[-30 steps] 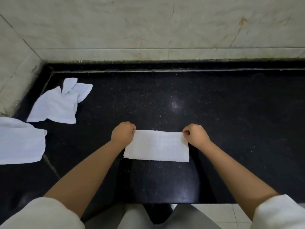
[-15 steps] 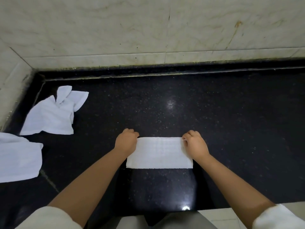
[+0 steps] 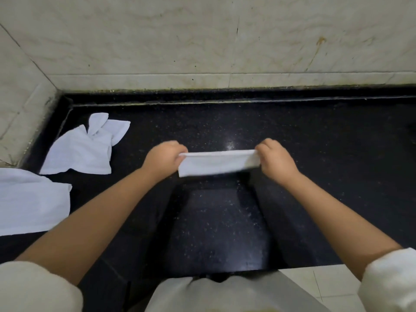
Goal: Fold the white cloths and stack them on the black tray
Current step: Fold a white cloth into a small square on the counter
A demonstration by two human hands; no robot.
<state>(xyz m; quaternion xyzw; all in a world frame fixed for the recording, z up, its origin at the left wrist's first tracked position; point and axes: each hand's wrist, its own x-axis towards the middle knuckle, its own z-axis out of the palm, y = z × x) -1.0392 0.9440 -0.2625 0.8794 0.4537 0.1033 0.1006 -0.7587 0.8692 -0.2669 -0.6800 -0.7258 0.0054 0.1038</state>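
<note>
- Since the earlier frame, the folded cloth [image 3: 217,163] is being lifted off the counter [image 3: 315,154] and is looking narrower, its long upper edge now being drawn taut between the two hands instead of lying flat.
- The left hand [image 3: 163,157] is pinching the cloth's left end with curled fingers; the right hand [image 3: 275,159] is gripping the right end the same way.
- Two more white cloths are lying well to the left of the left hand: a crumpled one [image 3: 83,147] farther back, and a larger one [image 3: 31,201] nearer the person, running off the frame's edge.
- By my judgement the task is sitting at an early stage: one cloth is partly folded, the other two are looking unfolded, and no black tray or stack is showing in view.
- The counter is a glossy black speckled stone, reflecting light just beyond the hands.
- Pale marbled wall tiles [image 3: 202,41] are rising behind it and meeting in a corner beyond the left hand; pale floor tile is showing below the right forearm.
</note>
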